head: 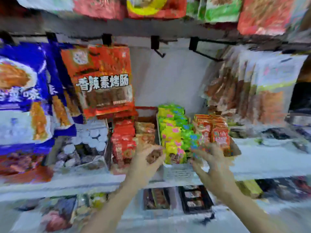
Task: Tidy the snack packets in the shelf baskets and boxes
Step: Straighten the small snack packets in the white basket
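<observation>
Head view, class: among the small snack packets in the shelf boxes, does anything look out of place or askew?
Hard to say: the frame is blurred. The yellow-green packets and red packets stand in rows. One small brown packet is out of its box, pinched in the left hand.

Glossy plastic film is seen on the red hanging packet (pixel 101 78) at about ten o'clock, and the same shiny film on the blue bags (pixel 21 91) at nine o'clock. The yellow-green packets (pixel 171 132) near the centre are wrapped in bright, slick foil-like plastic. The hooks (pixel 203 49) at one o'clock appear to be dark matt metal. The shelf (pixel 262 158) at three o'clock is shown as a smooth, pale, painted surface. Finer texture is lost to blur.
</observation>
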